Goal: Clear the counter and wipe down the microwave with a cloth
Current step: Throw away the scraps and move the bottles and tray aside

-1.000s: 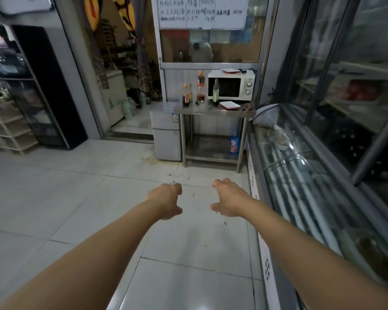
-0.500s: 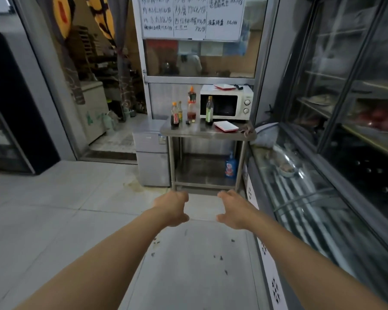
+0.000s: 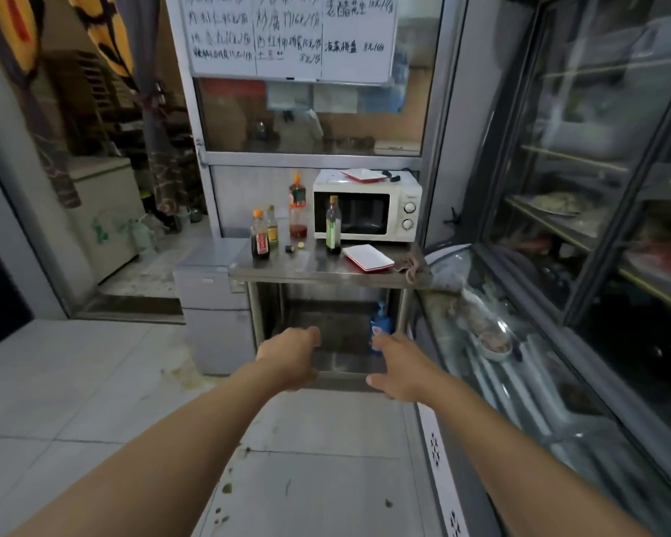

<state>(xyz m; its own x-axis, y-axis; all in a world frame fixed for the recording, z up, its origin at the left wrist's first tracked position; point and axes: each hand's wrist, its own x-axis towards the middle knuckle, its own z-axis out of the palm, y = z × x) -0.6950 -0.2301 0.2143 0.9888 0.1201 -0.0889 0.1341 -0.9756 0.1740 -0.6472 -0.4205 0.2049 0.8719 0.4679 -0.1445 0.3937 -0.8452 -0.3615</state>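
We found the cloth lying crumpled on the table edge, right of the microwave and well beyond both hands, nearer the right hand, which hung relaxed and empty, the left hand loosely curled, grasping nothing.
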